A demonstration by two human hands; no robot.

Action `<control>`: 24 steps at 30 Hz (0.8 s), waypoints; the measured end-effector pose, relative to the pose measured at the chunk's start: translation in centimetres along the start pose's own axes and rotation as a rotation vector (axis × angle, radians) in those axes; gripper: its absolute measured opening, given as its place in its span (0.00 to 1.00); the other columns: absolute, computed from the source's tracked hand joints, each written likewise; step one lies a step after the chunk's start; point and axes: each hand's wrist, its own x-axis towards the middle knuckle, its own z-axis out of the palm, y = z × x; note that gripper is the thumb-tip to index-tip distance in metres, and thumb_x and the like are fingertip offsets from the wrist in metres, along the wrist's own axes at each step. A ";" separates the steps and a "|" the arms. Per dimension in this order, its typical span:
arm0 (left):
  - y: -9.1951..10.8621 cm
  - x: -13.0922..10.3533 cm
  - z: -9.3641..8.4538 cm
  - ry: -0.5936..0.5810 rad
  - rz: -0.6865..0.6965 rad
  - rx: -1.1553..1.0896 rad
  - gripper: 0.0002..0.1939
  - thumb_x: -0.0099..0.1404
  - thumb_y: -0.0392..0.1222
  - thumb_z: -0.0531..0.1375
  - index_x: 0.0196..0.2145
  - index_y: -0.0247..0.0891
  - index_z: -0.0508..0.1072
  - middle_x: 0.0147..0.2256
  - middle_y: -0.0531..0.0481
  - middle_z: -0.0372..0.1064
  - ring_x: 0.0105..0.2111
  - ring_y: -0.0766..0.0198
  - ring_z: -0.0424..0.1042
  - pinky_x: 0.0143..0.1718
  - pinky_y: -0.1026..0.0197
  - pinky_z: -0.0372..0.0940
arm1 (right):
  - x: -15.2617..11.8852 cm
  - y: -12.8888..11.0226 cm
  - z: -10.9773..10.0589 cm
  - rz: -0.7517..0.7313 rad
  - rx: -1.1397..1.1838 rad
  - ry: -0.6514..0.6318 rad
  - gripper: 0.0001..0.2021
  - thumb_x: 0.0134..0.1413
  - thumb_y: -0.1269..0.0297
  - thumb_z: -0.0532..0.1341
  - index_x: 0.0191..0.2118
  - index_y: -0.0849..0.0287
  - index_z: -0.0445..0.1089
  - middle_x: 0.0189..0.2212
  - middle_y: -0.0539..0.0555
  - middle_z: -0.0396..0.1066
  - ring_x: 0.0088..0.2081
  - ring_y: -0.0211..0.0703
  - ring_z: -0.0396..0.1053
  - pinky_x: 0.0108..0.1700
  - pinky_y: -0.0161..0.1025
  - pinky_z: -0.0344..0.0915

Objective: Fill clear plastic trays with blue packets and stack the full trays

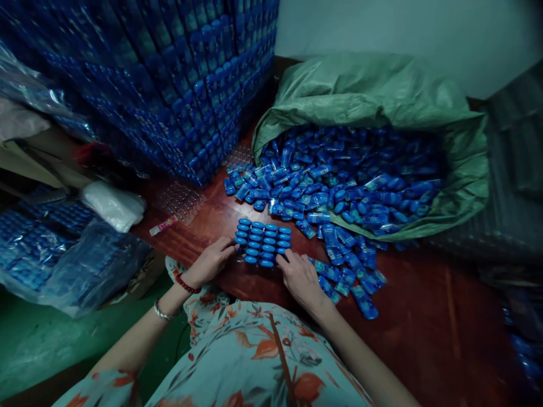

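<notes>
Spilling from the green sack (369,102), blue containers (297,192) crowd the right hand (299,274)

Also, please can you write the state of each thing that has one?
Small block of glossy blue containers: in rows
Left hand: fingers at block's left edge
Right hand: fingers at block's right edge
Large green woven sack: mouth open
Loose blue labelled containers: jumbled, spilling out
Tall blue stack: upright
White plastic bag: crumpled

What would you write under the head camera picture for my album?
Two hands steady neat rows of blue bottles beside an overflowing green sack.
</notes>
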 end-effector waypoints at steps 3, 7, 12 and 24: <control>0.4 0.4 0.6 -0.069 0.087 0.106 0.15 0.69 0.35 0.44 0.45 0.35 0.67 0.39 0.44 0.65 0.39 0.61 0.64 0.42 0.56 0.64 | 0.5 0.2 -0.2 -0.047 -0.013 -0.008 0.13 0.56 0.78 0.51 0.42 0.57 0.67 0.35 0.55 0.67 0.36 0.44 0.64 0.41 0.41 0.57; -0.2 -0.2 1.5 -0.026 0.109 0.156 0.17 0.68 0.33 0.43 0.50 0.37 0.65 0.44 0.41 0.65 0.43 0.59 0.64 0.44 0.53 0.65 | 0.3 0.4 0.2 -0.073 -0.008 0.036 0.13 0.58 0.74 0.51 0.45 0.57 0.67 0.36 0.57 0.67 0.35 0.43 0.65 0.39 0.40 0.58; -0.8 -0.1 0.8 0.185 0.084 0.182 0.17 0.66 0.34 0.48 0.51 0.42 0.65 0.44 0.42 0.64 0.42 0.58 0.64 0.40 0.55 0.63 | -1.0 2.7 1.2 0.040 0.180 0.256 0.14 0.62 0.64 0.51 0.51 0.55 0.66 0.39 0.56 0.68 0.37 0.41 0.68 0.40 0.37 0.61; -0.4 20.7 2.3 -0.437 -0.249 0.231 0.19 0.56 0.47 0.63 0.40 0.30 0.70 0.38 0.36 0.70 0.38 0.50 0.72 0.36 0.56 0.65 | 6.8 9.3 1.2 0.418 0.083 -0.097 0.19 0.54 0.63 0.59 0.52 0.61 0.60 0.43 0.61 0.67 0.37 0.48 0.71 0.33 0.37 0.62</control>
